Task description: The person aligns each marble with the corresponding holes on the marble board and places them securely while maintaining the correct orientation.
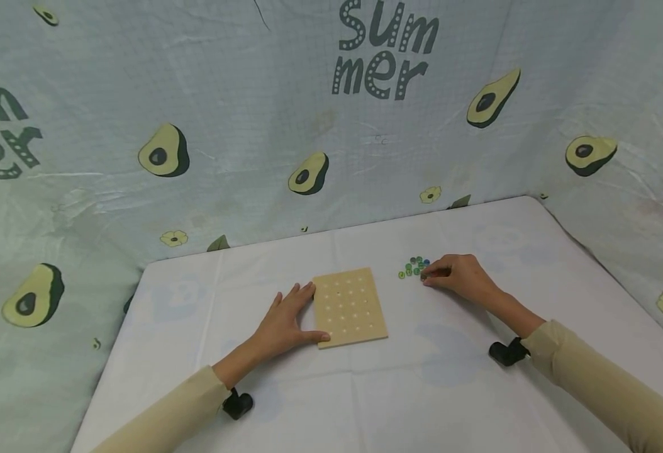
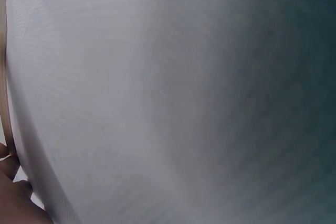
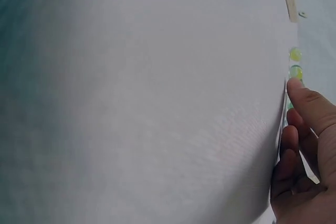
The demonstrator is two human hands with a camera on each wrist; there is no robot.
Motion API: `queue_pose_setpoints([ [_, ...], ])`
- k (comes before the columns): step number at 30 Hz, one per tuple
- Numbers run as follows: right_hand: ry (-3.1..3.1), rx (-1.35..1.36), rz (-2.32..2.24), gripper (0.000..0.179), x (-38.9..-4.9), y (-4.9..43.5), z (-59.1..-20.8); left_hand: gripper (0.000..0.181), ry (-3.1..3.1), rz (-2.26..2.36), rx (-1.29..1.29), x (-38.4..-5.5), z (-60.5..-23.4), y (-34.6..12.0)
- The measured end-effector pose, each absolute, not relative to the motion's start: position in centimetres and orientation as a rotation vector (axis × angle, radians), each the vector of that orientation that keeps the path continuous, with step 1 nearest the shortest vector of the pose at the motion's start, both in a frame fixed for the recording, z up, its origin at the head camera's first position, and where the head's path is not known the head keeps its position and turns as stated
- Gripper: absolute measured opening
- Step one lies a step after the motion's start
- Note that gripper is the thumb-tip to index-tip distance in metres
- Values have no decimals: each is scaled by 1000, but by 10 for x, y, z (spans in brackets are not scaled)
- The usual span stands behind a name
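Observation:
A square wooden board (image 1: pixel 350 306) with rows of small dimples lies on the table. My left hand (image 1: pixel 285 324) rests along its left side, fingers spread at the upper corner and thumb on the lower one. In the left wrist view only the board's edge (image 2: pixel 4 87) and part of the hand show. To the right of the board sits a small cluster of green, yellowish and blue glass marbles (image 1: pixel 409 272). My right hand (image 1: pixel 463 277) reaches in from the right, thumb and index finger pinching a dark marble (image 1: pixel 423 277) at the cluster's near side.
A white cloth covers the table (image 1: pixel 399 402). Behind and beside it hangs a pale curtain (image 1: pixel 241 113) printed with avocados and lettering. Each wrist carries a small black camera, the left camera (image 1: pixel 238 404) and the right camera (image 1: pixel 508 352), close above the cloth.

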State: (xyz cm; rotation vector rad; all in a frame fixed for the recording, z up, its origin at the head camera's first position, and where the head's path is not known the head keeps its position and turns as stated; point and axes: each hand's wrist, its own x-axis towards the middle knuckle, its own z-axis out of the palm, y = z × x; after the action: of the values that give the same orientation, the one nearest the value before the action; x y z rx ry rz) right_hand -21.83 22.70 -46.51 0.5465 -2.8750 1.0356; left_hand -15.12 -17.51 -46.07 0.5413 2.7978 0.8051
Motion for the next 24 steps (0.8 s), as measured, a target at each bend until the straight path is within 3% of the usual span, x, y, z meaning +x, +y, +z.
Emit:
queue_pose_setpoints([
  [24, -2692, 742, 1042, 20, -211, 225, -439, 112, 2820, 792, 548, -150, -466, -175],
])
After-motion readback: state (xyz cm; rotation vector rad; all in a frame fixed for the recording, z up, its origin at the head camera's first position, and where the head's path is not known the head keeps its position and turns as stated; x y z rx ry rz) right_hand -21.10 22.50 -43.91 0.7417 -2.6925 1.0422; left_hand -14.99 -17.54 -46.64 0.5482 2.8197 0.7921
